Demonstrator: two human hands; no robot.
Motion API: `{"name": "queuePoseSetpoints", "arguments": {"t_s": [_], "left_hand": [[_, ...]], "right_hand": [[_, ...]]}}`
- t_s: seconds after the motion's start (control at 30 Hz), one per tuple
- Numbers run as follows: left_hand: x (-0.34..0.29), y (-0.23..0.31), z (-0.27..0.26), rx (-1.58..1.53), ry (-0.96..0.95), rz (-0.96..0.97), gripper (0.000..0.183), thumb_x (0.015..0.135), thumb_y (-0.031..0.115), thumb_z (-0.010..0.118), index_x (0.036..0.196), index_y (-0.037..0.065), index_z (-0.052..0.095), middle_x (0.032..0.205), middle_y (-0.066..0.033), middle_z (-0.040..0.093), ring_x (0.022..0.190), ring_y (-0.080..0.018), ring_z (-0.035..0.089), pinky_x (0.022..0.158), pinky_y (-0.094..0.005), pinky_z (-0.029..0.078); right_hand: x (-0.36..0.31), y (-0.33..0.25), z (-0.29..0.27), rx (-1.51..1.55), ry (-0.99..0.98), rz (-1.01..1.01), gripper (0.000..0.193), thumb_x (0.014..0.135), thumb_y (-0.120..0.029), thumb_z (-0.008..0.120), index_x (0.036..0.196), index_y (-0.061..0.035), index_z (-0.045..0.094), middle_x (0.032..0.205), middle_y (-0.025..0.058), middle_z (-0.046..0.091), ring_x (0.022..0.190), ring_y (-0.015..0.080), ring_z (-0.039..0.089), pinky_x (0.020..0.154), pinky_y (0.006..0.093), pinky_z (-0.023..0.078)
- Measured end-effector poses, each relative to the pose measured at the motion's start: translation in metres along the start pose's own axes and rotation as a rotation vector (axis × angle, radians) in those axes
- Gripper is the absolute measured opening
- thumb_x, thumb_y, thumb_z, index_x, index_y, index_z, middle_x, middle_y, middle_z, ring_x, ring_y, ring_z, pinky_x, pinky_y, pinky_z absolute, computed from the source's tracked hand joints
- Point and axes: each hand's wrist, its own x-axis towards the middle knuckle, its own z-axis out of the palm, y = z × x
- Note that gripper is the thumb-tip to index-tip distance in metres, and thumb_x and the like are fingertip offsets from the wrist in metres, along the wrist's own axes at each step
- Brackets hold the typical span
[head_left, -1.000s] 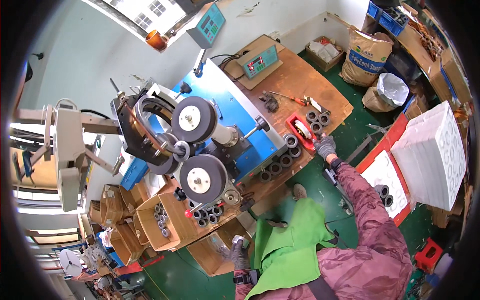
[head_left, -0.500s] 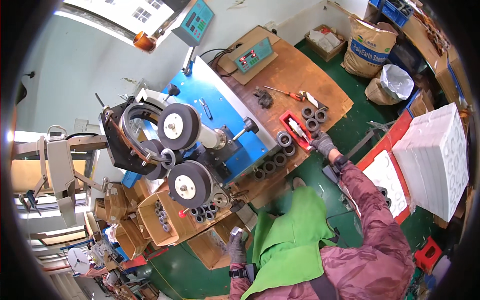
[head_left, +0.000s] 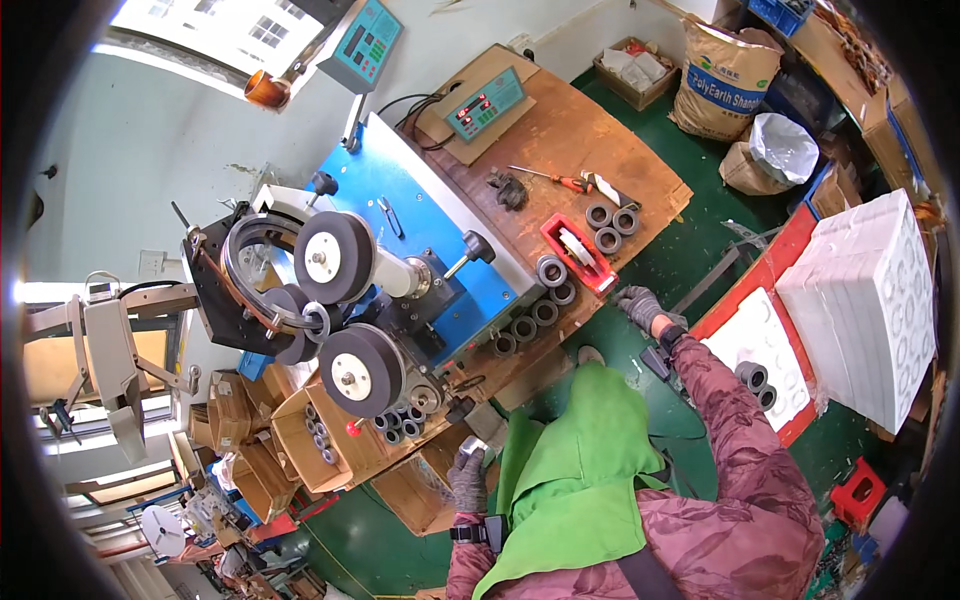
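Observation:
My left hand (head_left: 468, 482), in a grey glove, is closed around a small silvery piece (head_left: 473, 446) whose kind I cannot make out. It is beside the machine's lower front corner. My right hand (head_left: 640, 306), also gloved, hovers off the table's edge with its fingers stretched out and nothing visible in them. Nearest to it is a red tape dispenser (head_left: 580, 254) with a white roll. Three dark grey rings (head_left: 608, 240) stand behind the dispenser, and several more rings (head_left: 524, 328) line the table edge. A ring (head_left: 316, 322) sits among the black rollers (head_left: 334, 257) of the winding machine.
The machine's blue top (head_left: 400, 220) carries black knobs. A control box (head_left: 485, 103), a screwdriver (head_left: 550, 178) and a knife lie on the brown table (head_left: 640, 160). White foam trays (head_left: 850, 310) are stacked at right. Cardboard boxes (head_left: 300, 435) holding rings stand at lower left.
My right hand has drawn back from beside the tape dispenser, off the table edge. My left hand keeps its grip, almost unmoved. The whole view has shifted slightly.

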Motion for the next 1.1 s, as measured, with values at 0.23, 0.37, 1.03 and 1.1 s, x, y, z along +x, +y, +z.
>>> {"name": "queuePoseSetpoints", "arguments": {"t_s": [0.23,0.37,1.03,1.1], "left_hand": [[-0.004,-0.009,-0.003,0.009,0.006,0.023,0.039,0.078,0.012,0.061,0.112,-0.002,0.051,0.099,-0.0093,0.057,0.089,-0.0209,0.057,0.078,-0.0329,0.049],[-0.007,-0.009,-0.005,0.022,0.021,0.037,0.036,0.079,0.012,0.059,0.111,-0.003,0.052,0.099,-0.0094,0.058,0.089,-0.0204,0.057,0.079,-0.0322,0.049],[-0.015,0.002,0.001,0.092,0.004,0.025,0.037,0.078,0.011,0.062,0.113,-0.001,0.055,0.101,-0.006,0.06,0.091,-0.0147,0.057,0.081,-0.0276,0.046],[-0.024,0.024,0.013,0.001,-0.034,-0.016,0.039,0.078,0.011,0.062,0.114,-0.002,0.053,0.102,-0.0061,0.059,0.091,-0.0154,0.057,0.081,-0.0283,0.046]], "right_hand": [[0.026,-0.016,0.001,-0.312,-0.03,0.086,0.057,0.081,-0.055,0.043,0.074,-0.0017,0.062,0.066,0.0188,0.059,0.07,0.0322,0.06,0.065,0.0413,0.045],[0.012,-0.027,-0.008,-0.267,0.046,0.042,0.046,0.081,-0.047,0.049,0.08,-0.0029,0.062,0.07,0.0185,0.06,0.071,0.0324,0.06,0.066,0.039,0.045],[-0.031,0.084,0.028,-0.29,-0.041,0.106,0.03,0.075,-0.033,0.06,0.087,-0.0057,0.063,0.091,0.0161,0.062,0.087,0.0308,0.059,0.074,0.0388,0.045],[-0.038,0.055,0.038,-0.302,-0.063,-0.003,0.025,0.075,-0.03,0.061,0.081,-0.0055,0.062,0.085,0.015,0.062,0.079,0.0288,0.06,0.07,0.0373,0.046]]}}
